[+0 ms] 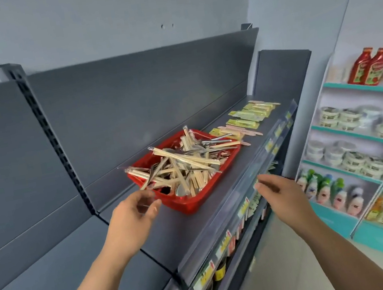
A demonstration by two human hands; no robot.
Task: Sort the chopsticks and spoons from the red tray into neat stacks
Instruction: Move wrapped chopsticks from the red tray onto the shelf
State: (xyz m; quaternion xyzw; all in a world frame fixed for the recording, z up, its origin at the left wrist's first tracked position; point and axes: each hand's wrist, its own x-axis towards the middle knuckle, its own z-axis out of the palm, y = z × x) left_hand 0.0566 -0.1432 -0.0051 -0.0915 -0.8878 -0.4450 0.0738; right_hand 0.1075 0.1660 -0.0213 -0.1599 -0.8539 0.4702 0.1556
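A red tray [190, 204] stands on the grey top shelf [180, 235], piled with wrapped wooden chopsticks [187, 159] and metal spoons [181, 189] lying crosswise. My left hand [131, 218] hovers just left of the tray's near corner, fingers loosely curled and holding nothing, fingertips close to a chopstick end that sticks out. My right hand [279, 193] is at the shelf's clear front rail [250, 185], fingers relaxed, empty. Beyond the tray lie yellow-green packets [253, 113] and wrapped sticks in rows.
Grey back panels rise behind the shelf. Lower shelves carry jars with yellow labels [219, 270]. To the right a printed wall shows red bottles [367, 67] and white tubs [355, 160]. A grey end panel [284, 83] closes the shelf's far end.
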